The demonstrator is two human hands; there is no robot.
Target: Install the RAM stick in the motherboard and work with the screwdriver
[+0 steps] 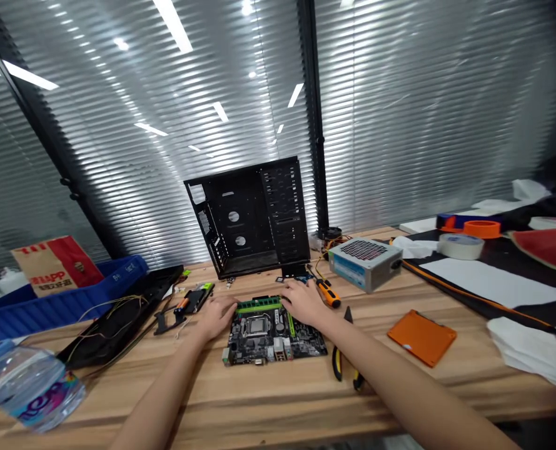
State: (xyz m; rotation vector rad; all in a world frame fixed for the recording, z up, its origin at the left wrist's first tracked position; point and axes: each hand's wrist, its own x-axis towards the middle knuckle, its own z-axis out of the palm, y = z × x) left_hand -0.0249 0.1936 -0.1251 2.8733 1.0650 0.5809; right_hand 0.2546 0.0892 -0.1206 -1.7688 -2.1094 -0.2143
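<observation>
A black motherboard (259, 347) lies flat on the wooden table in front of me, its metal processor socket (257, 325) facing up. Along its far edge a green memory module (259, 304) lies at the slots. My left hand (218, 315) has its curled fingers at the left end of that module. At the opposite end is my right hand (303, 303), fingers bent over the far corner of the board. Fingertips of both hands are partly hidden. Just right of the board, black-and-yellow pliers (338, 362) lie partly under my right forearm.
Behind the board stands an open black computer case (249, 219). To the right are an orange screwdriver (328, 294), a power supply (366, 265) and an orange flat box (422, 337). On the left are a water bottle (34, 387) and a blue bin (62, 294).
</observation>
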